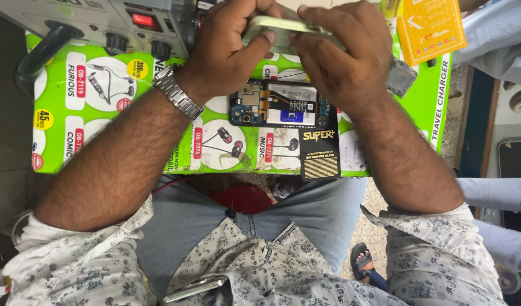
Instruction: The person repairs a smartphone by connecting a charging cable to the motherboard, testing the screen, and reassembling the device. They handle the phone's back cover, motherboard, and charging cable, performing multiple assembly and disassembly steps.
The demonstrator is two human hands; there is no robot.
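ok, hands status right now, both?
Left hand: closed on the pale green phone panel.
Right hand: closed on the same panel's other end.

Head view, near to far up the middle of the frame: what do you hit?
Phone on the lap → black slim package at the worktop's near edge → opened phone with battery showing → pale green phone shell held between left hand and right hand.

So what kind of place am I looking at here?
Likely a phone repair stall: an opened phone with its battery and boards bare lies on the green work surface, a grey bench unit with knobs sits behind, and both hands grip a pale phone panel.
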